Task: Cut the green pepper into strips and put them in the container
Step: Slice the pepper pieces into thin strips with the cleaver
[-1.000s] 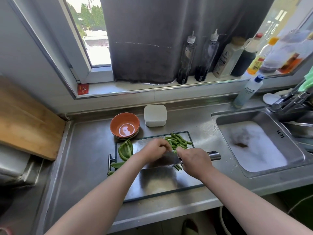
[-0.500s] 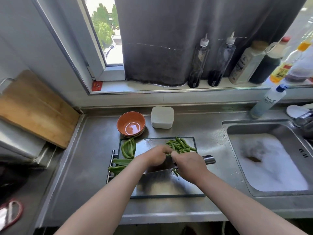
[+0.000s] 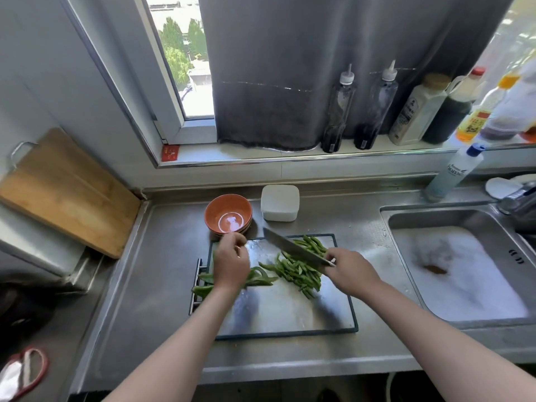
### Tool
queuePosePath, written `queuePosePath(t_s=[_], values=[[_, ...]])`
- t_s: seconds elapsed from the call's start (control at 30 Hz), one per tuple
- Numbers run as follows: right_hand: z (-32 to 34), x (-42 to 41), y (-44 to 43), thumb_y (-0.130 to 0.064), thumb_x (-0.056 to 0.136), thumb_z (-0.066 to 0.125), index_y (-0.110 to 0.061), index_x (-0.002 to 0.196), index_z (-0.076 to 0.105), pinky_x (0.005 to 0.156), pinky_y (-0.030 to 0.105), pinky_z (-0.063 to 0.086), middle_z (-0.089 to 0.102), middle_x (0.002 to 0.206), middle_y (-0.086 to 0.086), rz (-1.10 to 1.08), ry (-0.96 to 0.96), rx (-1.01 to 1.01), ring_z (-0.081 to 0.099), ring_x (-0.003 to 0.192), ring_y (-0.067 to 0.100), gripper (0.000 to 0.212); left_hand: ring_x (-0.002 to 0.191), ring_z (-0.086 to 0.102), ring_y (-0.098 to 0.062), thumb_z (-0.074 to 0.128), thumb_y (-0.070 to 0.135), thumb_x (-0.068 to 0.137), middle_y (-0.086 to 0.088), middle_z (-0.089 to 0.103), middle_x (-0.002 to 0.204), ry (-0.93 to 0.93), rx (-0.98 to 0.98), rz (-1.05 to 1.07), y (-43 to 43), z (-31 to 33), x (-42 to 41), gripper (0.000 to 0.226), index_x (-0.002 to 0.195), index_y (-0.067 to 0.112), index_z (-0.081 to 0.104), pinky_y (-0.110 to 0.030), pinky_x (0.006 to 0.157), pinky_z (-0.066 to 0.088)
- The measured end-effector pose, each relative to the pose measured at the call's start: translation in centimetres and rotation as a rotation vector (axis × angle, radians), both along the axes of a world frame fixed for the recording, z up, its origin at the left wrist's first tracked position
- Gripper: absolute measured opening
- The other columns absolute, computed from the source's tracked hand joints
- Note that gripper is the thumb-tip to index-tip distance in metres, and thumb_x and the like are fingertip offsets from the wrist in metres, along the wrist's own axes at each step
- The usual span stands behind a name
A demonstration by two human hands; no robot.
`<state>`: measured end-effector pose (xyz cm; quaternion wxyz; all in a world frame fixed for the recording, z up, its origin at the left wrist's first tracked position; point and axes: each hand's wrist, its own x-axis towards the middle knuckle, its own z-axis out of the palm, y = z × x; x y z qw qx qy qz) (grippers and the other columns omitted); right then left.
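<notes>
Lying in a loose heap on the far half of the dark-rimmed steel cutting board [image 3: 290, 311], the thin green pepper strips [image 3: 298, 271] are found between the two hands, nearer the right one. The right hand [image 3: 351, 271] is clamped round the handle of one broad steel knife [image 3: 293, 249], whose blade is held slanted above the heap, its tip pointing to the far left. The left hand [image 3: 230, 264] is kept well apart from the right, over the board's left side, with its fingers curled; whether anything is held in them cannot be told. A few larger uncut green pepper pieces [image 3: 258, 278] are partly hidden beneath it, so they cannot be counted. Beyond the board, a stack of round orange bowls [image 3: 227, 214] and one square white lidded container [image 3: 280, 203] are set side by side on the steel counter [image 3: 162, 285]. A foam-filled steel sink [image 3: 464, 271] is seen to the right, a wooden board [image 3: 66, 190] to the left, and two clear squeeze bottles [image 3: 338, 111] on the sill.
</notes>
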<state>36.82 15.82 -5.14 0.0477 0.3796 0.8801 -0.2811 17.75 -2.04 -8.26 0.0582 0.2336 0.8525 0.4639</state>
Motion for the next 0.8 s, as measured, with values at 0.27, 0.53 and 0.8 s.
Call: queuePosePath(t_s=[0.27,0.53,0.8], values=[[-0.7,2.2,0.3,-0.035,0.090,0.068,-0.018,0.068,0.054,0.059,0.032,0.039,0.058,0.067,-0.001,-0.195,0.082,-0.155,0.054,0.066,0.018,0.031,0.094,0.062,-0.024,0.062,0.024,0.083,0.000,0.067,0.100,0.150,-0.587,-0.790,4.6,-5.2,7.3,0.017,0.100,0.023,0.067,-0.030,0.074,0.047],[-2.1,3.7,0.7,-0.039,0.093,0.064,-0.020,0.071,0.053,0.059,0.031,0.039,0.060,0.071,-0.001,-0.211,0.048,-0.162,0.056,0.069,0.018,0.031,0.090,0.062,-0.030,0.060,0.018,0.091,-0.009,0.063,0.099,0.159,-0.484,-0.672,7.9,-6.5,7.1,0.010,0.093,0.012,0.068,-0.038,0.075,0.050],[-1.4,0.3,-2.2,-0.039,0.096,0.060,-0.022,0.073,0.050,0.061,0.034,0.044,0.060,0.073,-0.002,-0.085,0.077,-0.208,0.057,0.070,0.020,0.030,0.074,0.051,-0.015,0.059,0.011,0.079,0.003,0.054,0.079,0.259,-0.255,-0.358,1.8,-5.4,3.1,0.005,0.080,0.015,0.057,-0.027,0.064,0.043]])
